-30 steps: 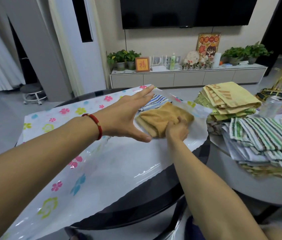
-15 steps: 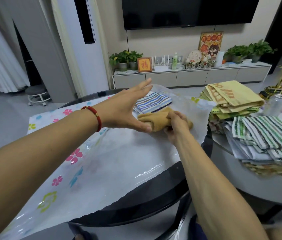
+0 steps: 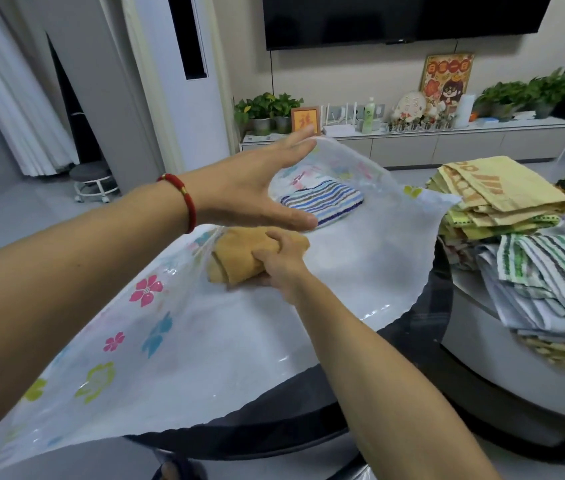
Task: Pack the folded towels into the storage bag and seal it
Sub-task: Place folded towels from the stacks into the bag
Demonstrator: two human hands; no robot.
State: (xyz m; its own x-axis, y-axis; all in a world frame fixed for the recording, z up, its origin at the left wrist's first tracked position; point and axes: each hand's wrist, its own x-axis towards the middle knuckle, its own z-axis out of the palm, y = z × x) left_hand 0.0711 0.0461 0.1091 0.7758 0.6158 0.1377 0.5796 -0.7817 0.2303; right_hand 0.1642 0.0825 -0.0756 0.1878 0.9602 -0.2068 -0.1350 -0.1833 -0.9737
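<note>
small orange frame [image 3: 305, 120] with one chinese character, poster [image 3: 446, 79] characters and yellow towel [image 3: 503, 188] lettering unreadable

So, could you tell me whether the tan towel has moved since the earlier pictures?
Yes. The tan towel, held by the right hand, slid deeper into the bag, away from the striped towel.
</note>
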